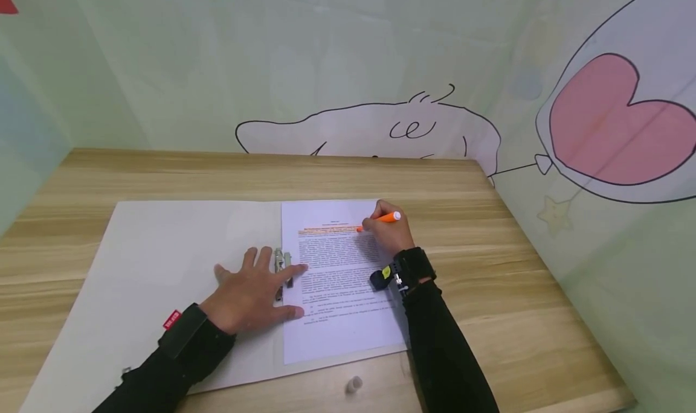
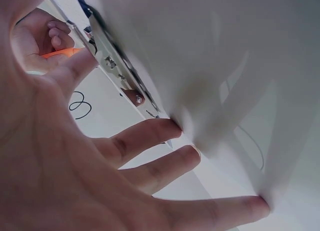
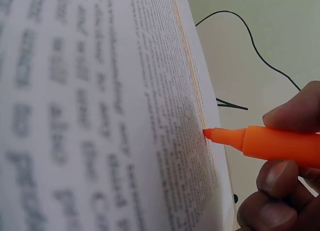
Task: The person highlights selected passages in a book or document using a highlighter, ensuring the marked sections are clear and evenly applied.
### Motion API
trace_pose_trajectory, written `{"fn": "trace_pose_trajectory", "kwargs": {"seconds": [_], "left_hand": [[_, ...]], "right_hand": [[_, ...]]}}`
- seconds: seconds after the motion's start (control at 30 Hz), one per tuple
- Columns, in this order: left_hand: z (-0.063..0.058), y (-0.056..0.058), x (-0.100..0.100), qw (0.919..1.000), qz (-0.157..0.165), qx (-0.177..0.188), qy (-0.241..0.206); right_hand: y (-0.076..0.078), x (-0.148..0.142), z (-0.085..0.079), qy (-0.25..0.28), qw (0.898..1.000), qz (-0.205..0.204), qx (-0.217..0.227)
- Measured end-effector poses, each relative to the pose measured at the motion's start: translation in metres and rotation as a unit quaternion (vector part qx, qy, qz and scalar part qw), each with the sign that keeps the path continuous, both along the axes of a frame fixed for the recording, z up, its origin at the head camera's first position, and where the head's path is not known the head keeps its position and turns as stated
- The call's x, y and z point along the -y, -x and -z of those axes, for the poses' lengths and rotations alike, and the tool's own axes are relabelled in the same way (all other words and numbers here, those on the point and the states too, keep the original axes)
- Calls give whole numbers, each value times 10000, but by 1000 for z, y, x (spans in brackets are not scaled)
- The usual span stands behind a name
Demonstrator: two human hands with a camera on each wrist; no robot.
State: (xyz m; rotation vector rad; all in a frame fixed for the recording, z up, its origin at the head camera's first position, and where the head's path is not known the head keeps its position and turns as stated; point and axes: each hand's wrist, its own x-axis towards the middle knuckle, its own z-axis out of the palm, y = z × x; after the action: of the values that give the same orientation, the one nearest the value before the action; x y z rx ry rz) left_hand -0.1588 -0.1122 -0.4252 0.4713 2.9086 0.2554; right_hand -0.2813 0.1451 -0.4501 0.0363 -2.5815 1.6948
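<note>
An orange highlighter point(image 1: 388, 217) is pinched in my right hand point(image 1: 393, 232), its tip at the upper lines of a printed page point(image 1: 342, 334). Orange marking covers the top lines of the text, left of the tip. In the right wrist view the highlighter point(image 3: 280, 146) meets the page right at the orange lines. My left hand point(image 1: 250, 295) is spread with straight fingers across the open white binder point(image 1: 163, 250) and the page's left edge. Beside its fingers is the binder's metal clip point(image 1: 280, 268), also seen in the left wrist view.
A small whitish cap point(image 1: 354, 384) stands on the wooden table point(image 1: 516, 316) near the front, below the binder. Behind the table hangs a pale green backdrop point(image 1: 163, 69) with cartoon drawings. Both wrists wear black bands.
</note>
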Motion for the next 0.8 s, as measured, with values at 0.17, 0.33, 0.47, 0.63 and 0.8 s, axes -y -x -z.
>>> {"fn": "trace_pose_trajectory", "kwargs": {"seconds": [0.17, 0.33, 0.47, 0.63, 0.8], "left_hand": [[1, 0, 1, 10000, 10, -1, -16], [1, 0, 0, 10000, 11, -59, -4], [0, 0, 0, 10000, 6, -84, 29], [1, 0, 0, 10000, 12, -87, 27], [1, 0, 0, 9999, 33, -115, 31]], "right_hand": [[-1, -1, 0, 17, 10000, 23, 46], [-1, -2, -1, 13, 9999, 66, 78], [0, -2, -1, 22, 9999, 80, 90], [1, -3, -1, 30, 9999, 71, 86], [1, -5, -2, 64, 9997, 168, 142]]}}
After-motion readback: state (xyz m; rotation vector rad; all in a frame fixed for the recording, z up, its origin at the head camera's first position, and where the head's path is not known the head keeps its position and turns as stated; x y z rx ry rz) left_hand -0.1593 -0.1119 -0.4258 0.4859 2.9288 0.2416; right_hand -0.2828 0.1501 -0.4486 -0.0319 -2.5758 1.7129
